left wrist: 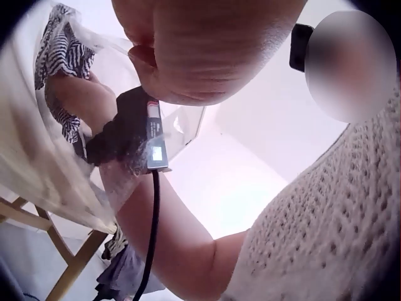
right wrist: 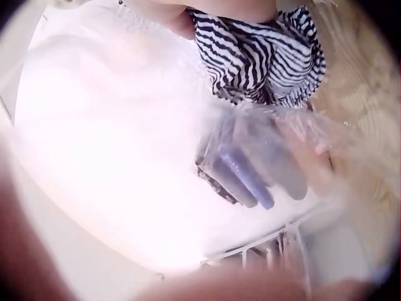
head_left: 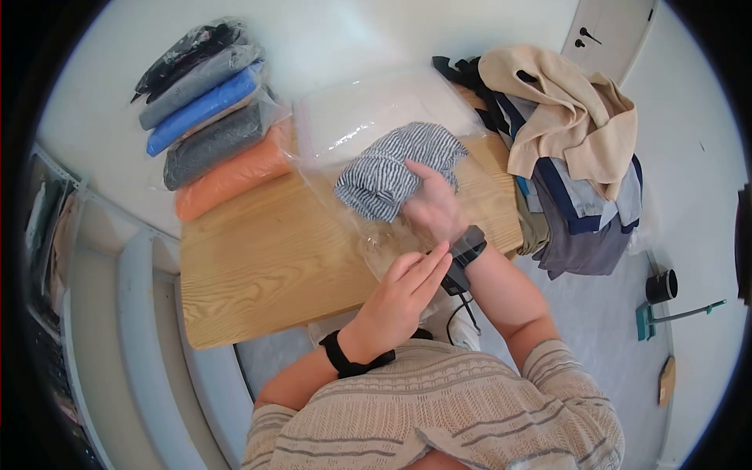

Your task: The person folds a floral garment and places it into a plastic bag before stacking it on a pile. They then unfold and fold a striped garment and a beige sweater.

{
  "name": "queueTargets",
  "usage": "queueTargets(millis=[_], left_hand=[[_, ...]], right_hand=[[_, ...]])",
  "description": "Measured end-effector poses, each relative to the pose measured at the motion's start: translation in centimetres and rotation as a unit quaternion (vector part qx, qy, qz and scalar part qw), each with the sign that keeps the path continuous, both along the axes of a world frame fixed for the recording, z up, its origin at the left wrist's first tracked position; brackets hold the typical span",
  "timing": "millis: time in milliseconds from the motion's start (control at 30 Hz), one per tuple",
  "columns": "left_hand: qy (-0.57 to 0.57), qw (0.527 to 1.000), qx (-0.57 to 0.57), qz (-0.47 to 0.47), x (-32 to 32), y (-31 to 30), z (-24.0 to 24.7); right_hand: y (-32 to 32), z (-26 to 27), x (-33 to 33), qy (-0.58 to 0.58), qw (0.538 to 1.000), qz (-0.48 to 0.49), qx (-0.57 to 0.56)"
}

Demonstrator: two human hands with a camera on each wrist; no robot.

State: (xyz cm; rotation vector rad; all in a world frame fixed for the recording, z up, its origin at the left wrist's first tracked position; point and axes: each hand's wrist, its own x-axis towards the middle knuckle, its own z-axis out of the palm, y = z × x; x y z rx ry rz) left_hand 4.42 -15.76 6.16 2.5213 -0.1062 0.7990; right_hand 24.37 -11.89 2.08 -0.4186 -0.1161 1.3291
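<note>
My right hand (head_left: 435, 207) grips a folded black-and-white striped garment (head_left: 384, 168), thumb on top and the other fingers hidden beneath the cloth. A clear plastic bag (head_left: 380, 247) surrounds the garment and that hand. In the left wrist view, the bag's film (left wrist: 128, 182) reaches back over the right wrist. The left hand (head_left: 395, 301) pinches the bag's edge beside the right wristband, fingers close together. Zebra-like stripes of the garment (right wrist: 250, 59) show large in the right wrist view, just under the right hand.
Bagged folded clothes (head_left: 215, 117) are stacked at the table's back left. Flat clear bags (head_left: 376, 110) lie behind the garment. Loose clothes (head_left: 572, 149) pile up at the right. The wooden table (head_left: 258, 266) has its front edge close to the body. A black cable (left wrist: 153, 232) hangs from the right wristband.
</note>
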Motion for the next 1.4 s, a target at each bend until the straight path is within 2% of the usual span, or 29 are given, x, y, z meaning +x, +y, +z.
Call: queueTargets(millis=[133, 200, 433, 533, 567, 633, 667, 700, 733, 767, 800, 833, 900, 933, 1000, 1033, 1100, 1167, 1233, 1267, 1333, 1367, 1400], left_hand=[[-0.006, 1.000, 0.023, -0.006, -1.1, 0.2, 0.8], [-0.018, 0.999, 0.018, -0.046, -1.4, 0.3, 1.0], [-0.016, 0.992, 0.058, -0.111, -2.1, 0.7, 0.9], [0.004, 0.989, 0.063, -0.132, -2.5, 1.1, 0.8], [0.027, 0.990, 0.037, -0.135, -2.7, 1.3, 0.3], [0.052, 0.989, 0.009, -0.139, -3.4, 1.7, 0.1], [0.049, 0.990, -0.006, -0.132, -4.0, 2.1, 0.4], [0.048, 0.991, -0.023, -0.125, -4.6, 2.4, 0.5], [0.050, 0.990, -0.027, -0.127, -5.2, 2.8, 0.2], [0.041, 0.995, -0.039, -0.080, -5.9, 3.3, -0.2], [0.032, 0.998, -0.052, -0.033, -6.6, 3.6, -0.8], [0.033, 0.997, -0.056, -0.034, -7.2, 3.8, -1.4], [0.056, 0.988, -0.076, 0.121, -8.2, 4.1, -3.0], [0.058, 0.987, -0.082, 0.122, -8.6, 4.3, -4.0], [0.099, 0.926, -0.316, 0.179, -9.2, 4.6, -6.2], [0.100, 0.924, -0.321, 0.180, -9.2, 4.8, -6.9], [0.093, 0.838, -0.520, 0.135, -8.9, 4.9, -7.8], [0.105, 0.832, -0.528, 0.133, -7.9, 5.0, -7.2], [0.116, 0.827, -0.534, 0.131, -6.6, 5.1, -6.3], [0.129, 0.816, -0.550, 0.126, -5.8, 5.1, -5.7], [0.140, 0.805, -0.564, 0.121, -4.4, 4.8, -5.5], [0.134, 0.794, -0.577, 0.136, -3.8, 4.6, -5.7], [0.127, 0.782, -0.590, 0.152, -3.4, 4.5, -6.1]], right_hand=[[1.3, 0.9, -0.3, 0.027, 1.000, 0.007, 0.012], [2.8, -0.1, 0.4, 0.084, 0.995, 0.008, 0.053], [5.5, -1.6, -0.5, 0.067, 0.996, -0.051, 0.040], [7.5, -6.5, 0.3, 0.083, 0.994, -0.056, 0.037], [8.6, -10.0, 1.3, -0.109, 0.990, -0.073, 0.044], [8.0, -9.7, 1.3, -0.296, 0.950, -0.087, 0.048], [5.9, -4.9, 0.1, -0.174, 0.984, -0.026, 0.008], [4.3, -1.9, -0.7, -0.046, 0.998, 0.034, -0.034], [3.2, -1.9, -0.7, -0.043, 0.998, 0.032, -0.038], [1.7, -2.3, -0.6, -0.172, 0.981, 0.041, -0.080], [0.1, -2.6, -0.8, -0.297, 0.946, 0.050, -0.121], [-2.1, -1.8, -2.0, -0.295, 0.946, 0.051, -0.125], [-7.2, -0.2, -4.9, -0.397, 0.909, -0.018, -0.125], [-9.3, -1.0, -4.6, -0.474, 0.871, 0.041, -0.119], [-13.3, -1.2, -3.8, -0.606, 0.780, 0.127, -0.092], [-15.0, -0.1, -3.5, -0.663, 0.730, 0.152, -0.071], [-17.7, 2.2, -2.4, -0.672, 0.712, 0.184, -0.082], [-19.5, 4.2, -1.4, -0.682, 0.694, 0.212, -0.092], [-20.3, 5.6, -0.4, -0.696, 0.701, 0.124, -0.090], [-20.6, 5.4, 0.2, -0.697, 0.700, 0.123, -0.091], [-20.8, 4.5, 1.2, -0.628, 0.751, -0.009, -0.202], [-20.2, 4.6, 0.8, -0.604, 0.765, -0.079, -0.211], [-19.9, 4.5, 0.8, -0.605, 0.765, -0.079, -0.209]])
